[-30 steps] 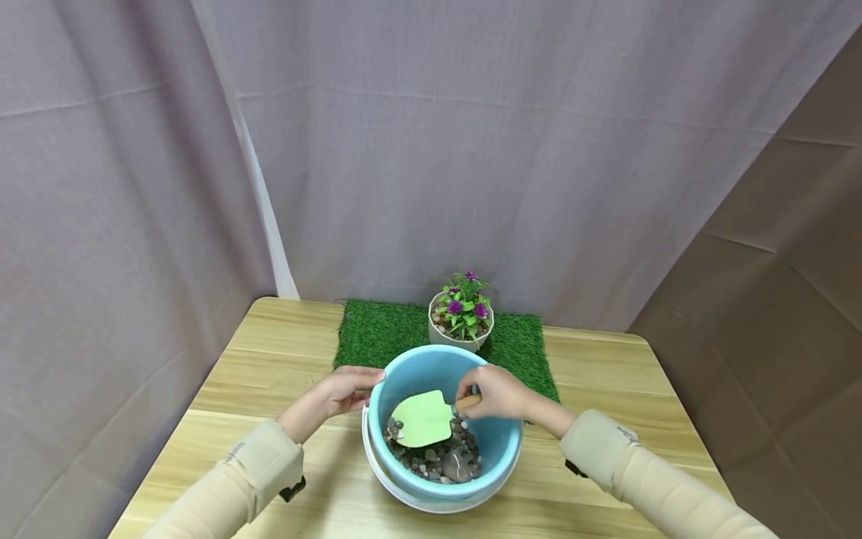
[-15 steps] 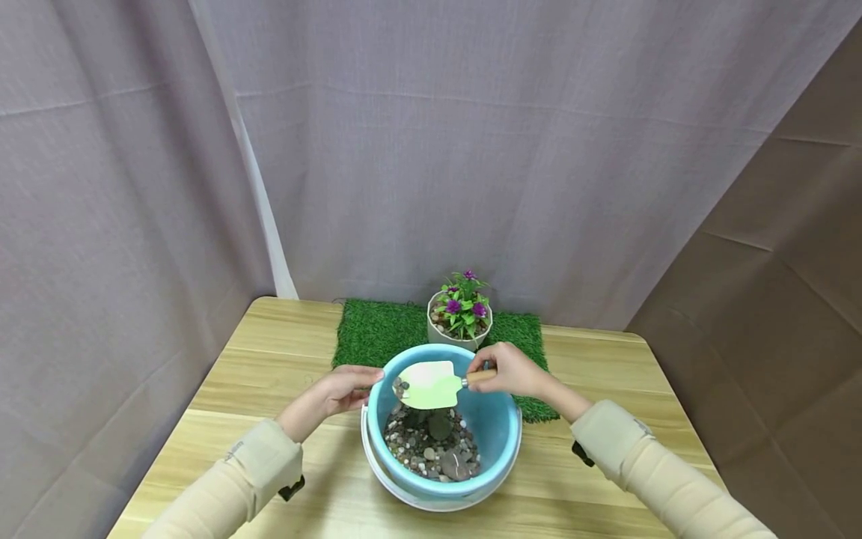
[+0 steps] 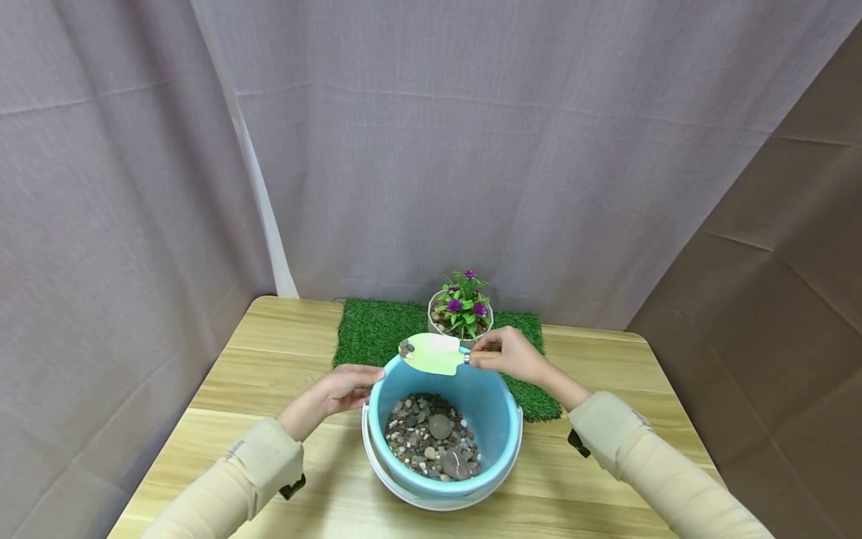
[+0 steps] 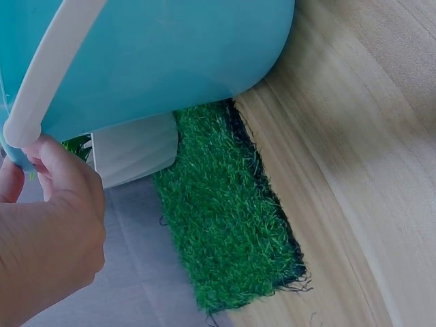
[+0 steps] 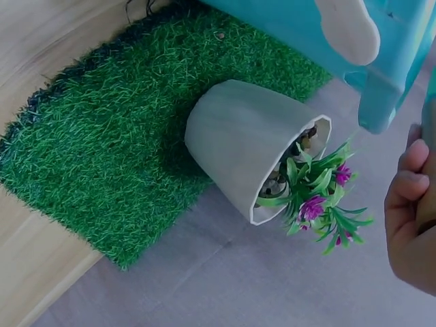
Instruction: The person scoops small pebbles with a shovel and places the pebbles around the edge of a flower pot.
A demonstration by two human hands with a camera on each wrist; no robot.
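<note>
My right hand [image 3: 512, 355] grips the wooden handle of a light green garden trowel [image 3: 434, 354], its blade level over the far rim of a blue bucket [image 3: 494, 400]. A few small pebbles [image 3: 406, 349] lie at the blade's tip. With thumb and fingers, my left hand [image 3: 346, 388] pinches the bucket's left rim; in the left wrist view that hand [image 4: 58, 218] is beside the white bail handle [image 4: 51, 75]. Mixed pebbles [image 3: 427, 438] and larger stones cover the bucket's bottom. Only part of my right hand [image 5: 412, 204] shows in the right wrist view.
Just behind the bucket, a white pot [image 5: 238, 143] with purple flowers [image 5: 312, 208] and stones stands on a green turf mat [image 3: 380, 329]. The mat lies on a wooden table [image 3: 606, 382]. Grey curtains [image 3: 431, 150] hang along the back.
My right hand has raised the trowel from inside the bucket up and away to the far rim, with a few pebbles on its tip. The left hand stays at the rim.
</note>
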